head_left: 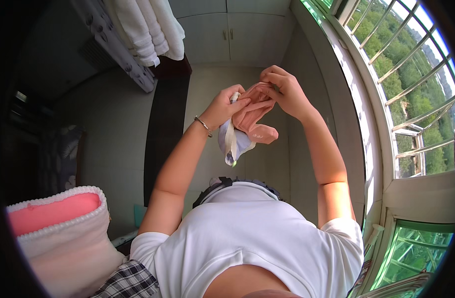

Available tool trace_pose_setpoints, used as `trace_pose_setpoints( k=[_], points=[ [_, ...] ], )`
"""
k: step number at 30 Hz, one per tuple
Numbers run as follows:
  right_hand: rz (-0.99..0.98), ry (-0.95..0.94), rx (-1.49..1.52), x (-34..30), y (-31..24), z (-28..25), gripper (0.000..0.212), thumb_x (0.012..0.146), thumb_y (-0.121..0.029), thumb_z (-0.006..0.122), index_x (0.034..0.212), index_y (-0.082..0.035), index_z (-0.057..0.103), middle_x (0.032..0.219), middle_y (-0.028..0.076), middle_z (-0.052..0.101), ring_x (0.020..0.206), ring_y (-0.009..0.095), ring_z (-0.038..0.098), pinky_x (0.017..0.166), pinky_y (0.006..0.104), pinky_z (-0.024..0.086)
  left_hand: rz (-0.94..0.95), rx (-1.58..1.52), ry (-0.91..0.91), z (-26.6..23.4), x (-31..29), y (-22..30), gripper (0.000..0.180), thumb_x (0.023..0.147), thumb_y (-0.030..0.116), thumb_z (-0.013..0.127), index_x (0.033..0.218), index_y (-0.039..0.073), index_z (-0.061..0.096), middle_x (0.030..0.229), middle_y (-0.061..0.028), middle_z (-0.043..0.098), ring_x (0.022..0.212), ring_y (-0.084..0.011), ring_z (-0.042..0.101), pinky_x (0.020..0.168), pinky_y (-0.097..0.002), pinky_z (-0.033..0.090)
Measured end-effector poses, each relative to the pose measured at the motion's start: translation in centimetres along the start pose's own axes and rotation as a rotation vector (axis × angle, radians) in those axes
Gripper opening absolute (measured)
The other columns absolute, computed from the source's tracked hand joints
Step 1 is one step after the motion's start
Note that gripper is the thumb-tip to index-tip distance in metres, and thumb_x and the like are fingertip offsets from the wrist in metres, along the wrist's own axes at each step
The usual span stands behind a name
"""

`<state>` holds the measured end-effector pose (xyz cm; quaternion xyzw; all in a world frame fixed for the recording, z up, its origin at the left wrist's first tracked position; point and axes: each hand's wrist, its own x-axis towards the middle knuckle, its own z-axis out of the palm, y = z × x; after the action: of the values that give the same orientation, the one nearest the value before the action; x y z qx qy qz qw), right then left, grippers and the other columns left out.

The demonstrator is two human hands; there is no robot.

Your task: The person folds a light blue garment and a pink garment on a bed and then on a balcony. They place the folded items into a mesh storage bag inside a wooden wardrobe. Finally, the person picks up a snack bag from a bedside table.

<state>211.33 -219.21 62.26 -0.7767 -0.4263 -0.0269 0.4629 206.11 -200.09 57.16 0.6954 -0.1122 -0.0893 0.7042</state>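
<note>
A pink sock point(250, 114) is stretched between my two raised hands, its toe end with small white marks dangling to the lower right. My left hand point(223, 107), with a bangle at the wrist, is closed on the sock's left side. From that same hand hangs a pale blue and white piece of cloth point(240, 141), perhaps another sock; its shape is partly hidden behind the pink one. Pinched fingers of my right hand point(290, 94) grip the pink sock's upper edge.
White towels point(148, 32) and a grey patterned cloth point(116, 42) hang at the upper left. A white bag-like thing with pink lining point(64, 238) stands close at the lower left. A barred window point(401, 84) runs along the right; pale cupboards point(232, 37) are at the far end.
</note>
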Motion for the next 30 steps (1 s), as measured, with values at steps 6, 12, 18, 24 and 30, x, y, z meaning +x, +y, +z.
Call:
trace_pose_setpoints(
  k=[6, 12, 18, 24, 30],
  points=[
    [0.11, 0.272, -0.215, -2.0, -0.9, 0.9, 0.014, 0.083, -0.014, 0.053, 0.078, -0.002, 0.056, 0.066, 0.009, 0.054, 0.061, 0.022, 0.055, 0.056, 0.0304, 0.044, 0.116, 0.561, 0.198, 2.8, -0.5, 1.2, 0.024, 0.073, 0.018, 0.066, 0.069, -0.001, 0.053, 0.056, -0.0063, 0.05, 0.054, -0.0075, 0.044, 0.051, -0.0264, 0.041],
    [0.509, 0.323, 0.616, -3.1, -0.4, 0.4, 0.024, 0.083, -0.022, 0.059, 0.068, -0.003, 0.055, 0.058, 0.001, 0.053, 0.053, 0.009, 0.048, 0.052, 0.0235, 0.039, 0.074, 0.597, 0.187, 4.2, -2.1, 1.8, 0.026, 0.069, 0.019, 0.07, 0.069, -0.001, 0.053, 0.055, -0.0059, 0.049, 0.051, -0.0089, 0.043, 0.049, -0.0266, 0.039],
    [0.392, 0.059, 1.163, -4.7, 2.2, 0.8, 0.011, 0.082, -0.013, 0.059, 0.086, -0.003, 0.055, 0.076, 0.0, 0.056, 0.072, 0.008, 0.053, 0.065, 0.0218, 0.042, 0.154, 0.405, 0.251, 4.4, -2.4, 1.0, 0.021, 0.072, 0.014, 0.067, 0.073, -0.001, 0.052, 0.058, -0.0026, 0.05, 0.056, -0.0067, 0.043, 0.052, -0.025, 0.04],
    [0.417, 0.242, 1.065, -3.1, -0.3, 1.0, 0.012, 0.088, -0.009, 0.048, 0.094, -0.001, 0.054, 0.087, 0.002, 0.057, 0.08, 0.009, 0.054, 0.073, 0.0237, 0.046, 0.207, 0.556, 0.218, 3.3, -2.3, 0.2, 0.016, 0.073, 0.009, 0.064, 0.073, 0.0, 0.051, 0.06, 0.0001, 0.048, 0.058, -0.0057, 0.042, 0.054, -0.0236, 0.04],
    [0.227, 0.381, 0.098, -1.1, -1.4, 3.0, 0.02, 0.087, -0.02, 0.052, 0.082, -0.002, 0.056, 0.061, 0.013, 0.056, 0.053, 0.021, 0.052, 0.051, 0.0294, 0.043, 0.141, -0.039, 0.096, 3.5, -0.6, 0.3, 0.022, 0.07, 0.0, 0.065, 0.081, 0.004, 0.047, 0.081, -0.0002, 0.051, 0.071, -0.0081, 0.046, 0.061, -0.0228, 0.039]
  ],
)
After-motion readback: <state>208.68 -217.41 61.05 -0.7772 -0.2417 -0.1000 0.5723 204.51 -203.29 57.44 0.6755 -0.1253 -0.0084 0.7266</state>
